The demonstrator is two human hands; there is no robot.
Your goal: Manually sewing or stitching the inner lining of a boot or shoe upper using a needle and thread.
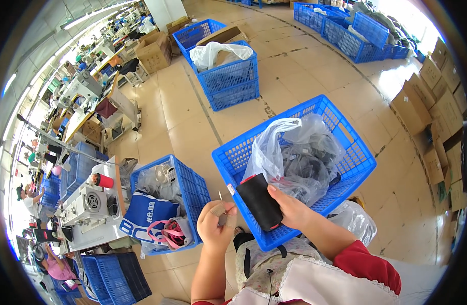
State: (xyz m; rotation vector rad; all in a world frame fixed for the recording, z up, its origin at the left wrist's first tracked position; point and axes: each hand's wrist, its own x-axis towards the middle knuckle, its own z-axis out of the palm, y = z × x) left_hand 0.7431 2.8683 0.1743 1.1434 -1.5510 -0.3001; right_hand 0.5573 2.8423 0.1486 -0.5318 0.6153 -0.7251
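My right hand (pixel 288 207) is wrapped round a large spool of black thread (pixel 261 202) with red ends, held tilted over the near-left rim of a blue plastic crate (pixel 353 178). In the crate lie clear plastic bags (pixel 304 157) with dark grey cloth inside. To the left of the spool, my left hand (pixel 215 223) is closed, with tan wraps on its fingers. A thin pointed metal tool (pixel 220 195) sticks up from that hand; its kind is hidden by the fingers. The two hands are apart.
Left of me stand a blue crate (pixel 195 185) with bags and a sewing machine (pixel 88 206) with a red thread spool (pixel 102 180). Stacked blue crates (pixel 228 84) stand ahead. Cardboard boxes (pixel 442 117) line the right. People work at the far left.
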